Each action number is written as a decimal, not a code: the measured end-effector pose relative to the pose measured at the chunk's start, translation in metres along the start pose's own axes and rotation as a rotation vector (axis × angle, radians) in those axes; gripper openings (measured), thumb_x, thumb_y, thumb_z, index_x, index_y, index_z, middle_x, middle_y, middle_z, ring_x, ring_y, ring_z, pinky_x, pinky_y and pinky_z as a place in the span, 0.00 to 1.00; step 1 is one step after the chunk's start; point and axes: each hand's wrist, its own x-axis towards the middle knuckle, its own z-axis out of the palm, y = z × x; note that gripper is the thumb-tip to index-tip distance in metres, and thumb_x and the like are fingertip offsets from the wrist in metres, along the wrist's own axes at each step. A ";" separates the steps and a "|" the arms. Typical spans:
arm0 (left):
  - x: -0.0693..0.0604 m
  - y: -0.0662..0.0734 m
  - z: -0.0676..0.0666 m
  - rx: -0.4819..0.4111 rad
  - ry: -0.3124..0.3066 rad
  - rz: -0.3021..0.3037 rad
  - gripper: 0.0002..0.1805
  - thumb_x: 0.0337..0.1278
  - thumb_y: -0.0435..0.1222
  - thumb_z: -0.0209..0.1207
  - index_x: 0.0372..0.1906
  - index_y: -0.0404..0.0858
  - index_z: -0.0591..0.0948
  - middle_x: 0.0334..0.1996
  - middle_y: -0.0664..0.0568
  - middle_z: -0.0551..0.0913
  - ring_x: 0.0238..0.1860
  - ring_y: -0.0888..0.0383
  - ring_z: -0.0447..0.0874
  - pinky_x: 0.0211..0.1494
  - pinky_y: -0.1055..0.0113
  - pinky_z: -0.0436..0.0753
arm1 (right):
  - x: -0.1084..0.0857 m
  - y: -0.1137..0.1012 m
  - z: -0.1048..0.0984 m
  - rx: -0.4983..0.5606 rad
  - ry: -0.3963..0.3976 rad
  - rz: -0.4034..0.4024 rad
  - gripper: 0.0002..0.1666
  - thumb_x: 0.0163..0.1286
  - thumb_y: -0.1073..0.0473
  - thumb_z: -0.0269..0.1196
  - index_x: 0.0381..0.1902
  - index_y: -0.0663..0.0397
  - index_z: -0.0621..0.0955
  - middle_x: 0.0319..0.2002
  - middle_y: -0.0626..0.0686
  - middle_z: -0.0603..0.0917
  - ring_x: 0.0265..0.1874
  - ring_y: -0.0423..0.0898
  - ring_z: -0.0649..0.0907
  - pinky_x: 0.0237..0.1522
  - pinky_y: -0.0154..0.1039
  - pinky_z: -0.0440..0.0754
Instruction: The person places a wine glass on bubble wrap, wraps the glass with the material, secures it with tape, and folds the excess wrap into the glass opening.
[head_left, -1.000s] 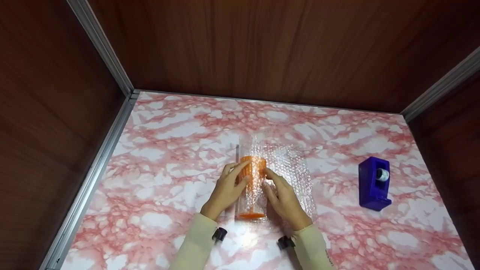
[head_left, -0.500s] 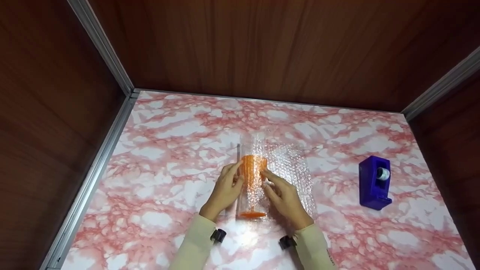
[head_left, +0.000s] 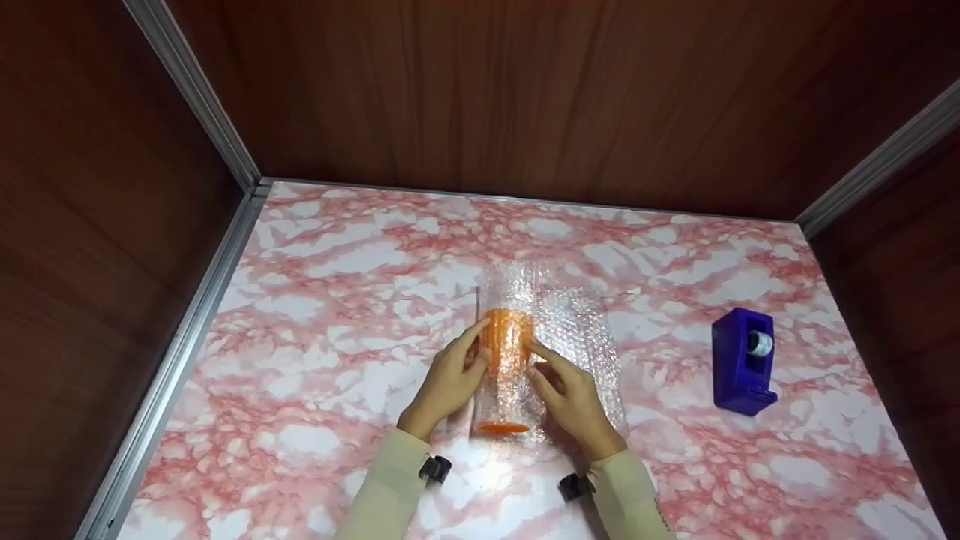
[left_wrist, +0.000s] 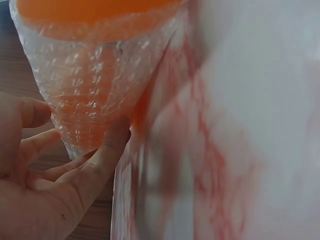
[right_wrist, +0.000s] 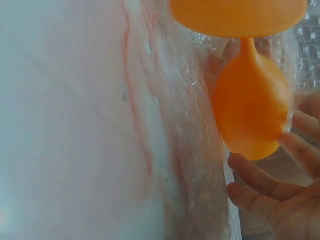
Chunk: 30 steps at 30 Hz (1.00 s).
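An orange stemmed cup [head_left: 508, 330] lies on its side with its round base [head_left: 502, 427] towards the person, and clear bubble wrap [head_left: 577, 322] covers it. Along its left side my left hand [head_left: 448, 379] touches the wrap with thumb and fingers. From the right, my right hand [head_left: 574, 397] rests bent, spread fingertips against the cup's side. The left wrist view has the left hand [left_wrist: 65, 170] against the wrapped cup [left_wrist: 85, 95]. In the right wrist view, the right hand's [right_wrist: 285, 185] fingers are apart beside the orange bowl [right_wrist: 252, 105]; some touch cannot be judged.
A blue tape dispenser [head_left: 739, 364] with a roll of tape [head_left: 759, 343] stands on the marbled table [head_left: 337, 300] at the right. Loose bubble wrap extends right of the cup and under the right hand. Brown wooden panels [head_left: 487, 97] enclose the back and sides.
The left fingers have slid from the top of the wrapped cup to its left side. The right hand has stayed nearly in place. The head view has shifted slightly.
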 end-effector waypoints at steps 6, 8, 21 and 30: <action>0.000 0.000 0.000 0.028 -0.002 0.005 0.28 0.77 0.41 0.51 0.77 0.51 0.63 0.36 0.53 0.73 0.30 0.61 0.73 0.34 0.65 0.77 | 0.000 -0.001 -0.001 -0.014 0.003 0.008 0.25 0.64 0.78 0.64 0.60 0.72 0.77 0.37 0.63 0.87 0.28 0.52 0.87 0.29 0.42 0.86; 0.000 0.001 -0.001 0.016 -0.004 -0.006 0.29 0.77 0.41 0.51 0.77 0.52 0.62 0.41 0.52 0.75 0.32 0.62 0.75 0.35 0.65 0.78 | 0.000 0.002 0.000 -0.024 0.013 0.007 0.25 0.64 0.78 0.64 0.60 0.71 0.78 0.34 0.61 0.88 0.25 0.51 0.86 0.27 0.40 0.85; -0.003 0.006 -0.003 -0.035 0.026 -0.063 0.28 0.76 0.38 0.50 0.76 0.42 0.63 0.65 0.43 0.73 0.61 0.47 0.76 0.61 0.57 0.77 | -0.010 0.037 0.004 -0.111 0.009 0.058 0.24 0.72 0.66 0.63 0.64 0.50 0.80 0.18 0.37 0.76 0.13 0.34 0.69 0.17 0.34 0.71; -0.004 0.005 -0.005 -0.034 0.028 -0.069 0.29 0.76 0.42 0.53 0.75 0.41 0.64 0.64 0.44 0.73 0.54 0.52 0.80 0.55 0.58 0.81 | -0.009 0.035 0.005 -0.160 0.018 0.055 0.21 0.74 0.66 0.60 0.63 0.51 0.80 0.18 0.38 0.76 0.14 0.33 0.71 0.18 0.33 0.72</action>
